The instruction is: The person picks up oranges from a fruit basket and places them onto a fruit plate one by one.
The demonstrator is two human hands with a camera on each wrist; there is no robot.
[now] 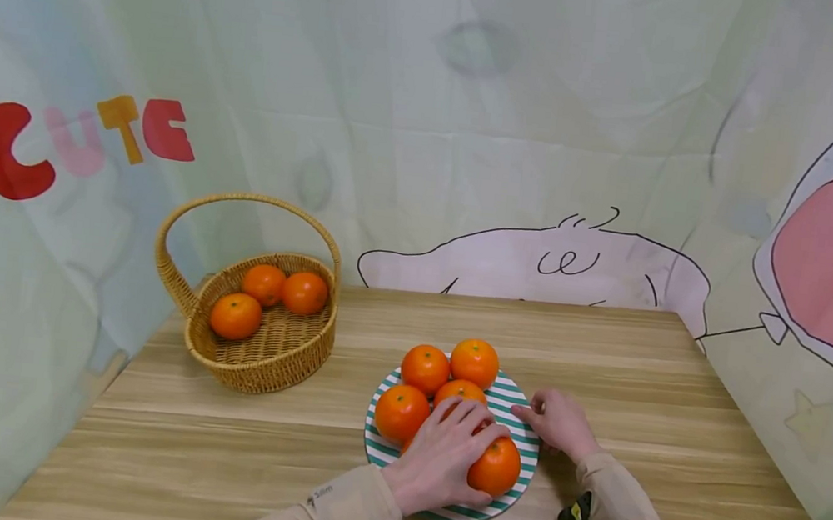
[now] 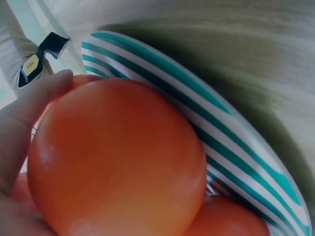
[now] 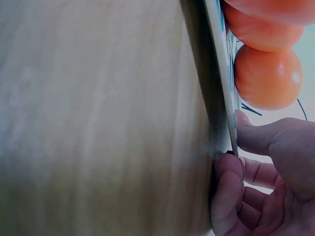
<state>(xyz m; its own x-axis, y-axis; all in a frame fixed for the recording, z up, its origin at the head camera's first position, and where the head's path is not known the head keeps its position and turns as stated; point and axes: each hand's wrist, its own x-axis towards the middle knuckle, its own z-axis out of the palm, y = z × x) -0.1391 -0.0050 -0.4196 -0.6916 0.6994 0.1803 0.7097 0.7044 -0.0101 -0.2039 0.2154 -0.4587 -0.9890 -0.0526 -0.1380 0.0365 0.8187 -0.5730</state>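
Observation:
A round plate (image 1: 516,403) with green and white stripes bears several oranges. The left hand (image 1: 443,455) reaches over it and grips an orange (image 1: 496,469) at the plate's near right, thumb on the near side and fingers over the far side. In the left wrist view another orange (image 2: 118,157) fills the middle and hides most of that grip. At the plate's right edge the right hand (image 1: 559,420) pinches the rim. The right wrist view shows the thumb (image 3: 253,135) on the upper face of the plate (image 3: 224,73) and curled fingers (image 3: 229,191) below.
A wicker basket (image 1: 285,369) with a tall handle stands at the back left of the wooden table (image 1: 233,443), holding 3 oranges (image 1: 235,315). A small black device (image 1: 576,516) is beside the right sleeve. Printed curtains (image 1: 412,151) rise behind the table and at both sides.

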